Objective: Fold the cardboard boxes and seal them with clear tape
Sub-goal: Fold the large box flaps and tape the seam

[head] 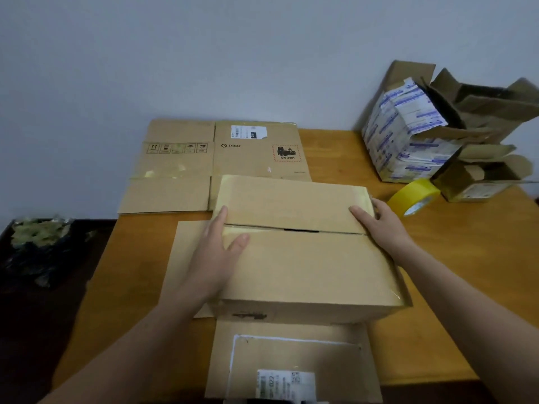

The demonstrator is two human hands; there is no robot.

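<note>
The left hand (217, 252) lies flat and spread on top of the box (306, 266). Its fingers are straight and reach across the seam (326, 232) where the two top flaps meet. The right hand (379, 225) is at the box's right end. Its thumb rests on the far flap and its fingers lie almost straight along the edge, pressing rather than gripping. Neither hand has anything in its grasp.

The box stands in the middle of the table (452, 272), flaps down, with a thin dark gap showing along the seam. It sits on a flat sheet (186, 252), mostly covered. A nearer flat carton (291, 339) runs off the bottom edge. Its white label shows "022", and the rest is too blurred to read.

A flattened carton (256, 153) at the far side reads "PICO" and "UN 3481" in a red dashed frame, with handling symbols on its left panel. The small print on its sticker can't be read.

A tape roll (414, 196), yellowish, stands on edge to the right of the box. Behind the roll are open cartons (408, 135) wrapped in blue-printed tape that is illegible. Off to the left there is a dark heap (38, 246) that is hard to make out.
</note>
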